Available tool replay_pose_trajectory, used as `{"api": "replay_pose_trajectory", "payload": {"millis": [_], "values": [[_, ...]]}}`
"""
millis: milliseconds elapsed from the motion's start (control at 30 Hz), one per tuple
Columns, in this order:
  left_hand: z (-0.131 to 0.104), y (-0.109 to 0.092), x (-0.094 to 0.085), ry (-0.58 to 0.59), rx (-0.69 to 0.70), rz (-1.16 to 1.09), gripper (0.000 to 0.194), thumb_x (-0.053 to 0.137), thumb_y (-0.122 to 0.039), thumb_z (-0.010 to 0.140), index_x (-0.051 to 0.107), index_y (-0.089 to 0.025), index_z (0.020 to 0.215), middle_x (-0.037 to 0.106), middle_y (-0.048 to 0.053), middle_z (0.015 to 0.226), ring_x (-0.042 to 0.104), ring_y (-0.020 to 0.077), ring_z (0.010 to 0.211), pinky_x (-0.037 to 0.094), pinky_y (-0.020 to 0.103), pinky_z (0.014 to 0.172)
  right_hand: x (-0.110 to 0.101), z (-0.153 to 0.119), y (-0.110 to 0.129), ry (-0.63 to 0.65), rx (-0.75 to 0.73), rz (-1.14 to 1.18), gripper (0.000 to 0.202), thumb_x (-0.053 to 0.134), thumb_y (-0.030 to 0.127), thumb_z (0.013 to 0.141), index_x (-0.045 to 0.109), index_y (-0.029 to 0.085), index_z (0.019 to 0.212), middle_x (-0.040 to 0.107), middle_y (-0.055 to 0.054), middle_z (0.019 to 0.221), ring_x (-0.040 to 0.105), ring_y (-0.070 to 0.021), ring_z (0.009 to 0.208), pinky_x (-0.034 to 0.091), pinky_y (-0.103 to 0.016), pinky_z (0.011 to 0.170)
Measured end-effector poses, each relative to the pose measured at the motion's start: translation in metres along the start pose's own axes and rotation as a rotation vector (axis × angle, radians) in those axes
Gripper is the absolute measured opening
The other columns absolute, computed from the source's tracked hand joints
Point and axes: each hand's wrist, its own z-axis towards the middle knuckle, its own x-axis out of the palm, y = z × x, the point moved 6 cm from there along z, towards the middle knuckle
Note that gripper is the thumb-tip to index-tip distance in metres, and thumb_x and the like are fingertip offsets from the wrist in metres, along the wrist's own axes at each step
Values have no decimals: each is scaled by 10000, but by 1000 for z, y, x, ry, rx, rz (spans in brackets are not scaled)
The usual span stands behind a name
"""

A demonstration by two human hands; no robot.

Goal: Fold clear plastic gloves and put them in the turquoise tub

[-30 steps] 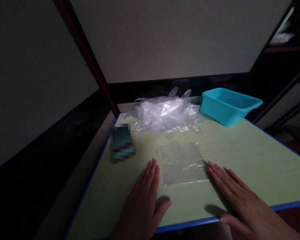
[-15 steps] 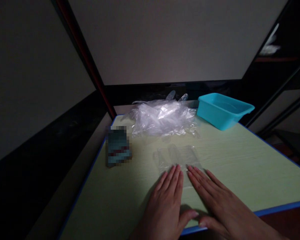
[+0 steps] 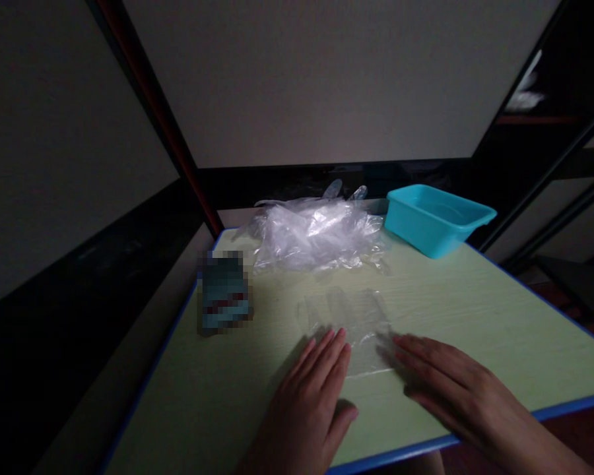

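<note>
A clear disposable plastic glove [image 3: 366, 336] lies spread on the table in front of me, its finger shapes faintly visible at the far end. My left hand [image 3: 309, 399] rests flat with its fingertips on the glove's near left part, thumb held apart. At the glove's right edge is my right hand [image 3: 455, 379], fingers stretched out and pointing left; whether its fingertips touch the film I cannot tell. Behind the glove sits a crumpled heap of similar clear plastic gloves [image 3: 317, 234], with a few glove fingers sticking up at the back.
A turquoise plastic basin [image 3: 420, 227] stands at the table's back right. On the left lies a pixelated dark greenish object [image 3: 225, 293]. The pale table [image 3: 465, 297] has a blue edge, with cabinet panels rising behind it and at the left.
My right hand has moved right, off the middle of the glove to its edge. My left hand stays on the near left part. The view has shifted slightly.
</note>
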Motion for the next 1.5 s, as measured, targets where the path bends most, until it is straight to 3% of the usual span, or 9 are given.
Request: {"api": "replay_pose_trajectory", "payload": {"millis": [67,167,267,400,567,800,1067,1300,1500], "values": [[-6,9,-3,-59,-8,-1,533,531,-122,809,367,-130,1316,402,102,1389,367,231,1274,363,432,1026,-10,4,5,-37,-110,-25,342,305,164,949,562,117,1169,645,-103,1118,605,-206,1004,518,-345,840],[-11,17,-3,-94,-11,-13,470,523,-109,809,416,-139,1266,499,104,1308,453,233,1209,404,445,995,-19,11,13,-94,-227,-56,392,257,123,951,647,99,983,702,-89,922,651,-197,807,533,-344,757],[-10,17,-1,-91,-23,-31,441,541,-96,793,449,-137,1223,535,108,1262,480,245,1177,426,461,974,-18,17,19,-134,-246,-61,414,248,124,953,660,107,915,706,-67,883,646,-189,742,534,-338,700],[-5,15,-1,-86,-58,-43,446,565,-83,780,455,-117,1211,549,125,1231,490,259,1157,438,476,959,-12,21,21,-151,-246,-62,406,252,131,956,656,109,923,697,-68,934,637,-198,801,524,-341,707],[-4,15,-3,-78,-79,-82,433,580,-75,764,479,-127,1182,553,120,1216,497,258,1142,450,457,953,-6,24,11,-125,-196,-79,380,265,148,960,643,112,976,687,-104,950,626,-204,885,519,-346,741],[-3,15,-3,-97,-72,-89,424,552,-60,763,486,-130,1176,558,118,1203,501,257,1132,459,460,940,2,22,-4,-205,-112,-14,271,385,110,914,633,73,1016,668,-153,1028,609,-222,988,527,-361,790],[-5,19,-4,-132,-104,-88,418,576,-85,741,521,-129,1153,584,116,1178,539,259,1087,487,450,906,11,16,-16,-196,-53,198,295,403,140,911,584,134,1144,649,-104,1117,591,-182,1050,525,-311,849],[-5,21,-5,-166,-104,-67,391,576,-95,746,554,-172,1128,612,86,1156,578,251,1037,507,440,875,6,19,-19,-186,16,336,236,438,149,895,593,151,1072,665,-115,1070,612,-186,1011,523,-318,847],[-2,19,-10,-217,-51,-54,351,507,-22,756,584,-158,1070,653,71,1079,618,232,959,511,444,863,3,20,-23,-195,122,472,224,413,190,914,605,191,1030,687,-74,905,654,-178,861,546,-286,729]]}}
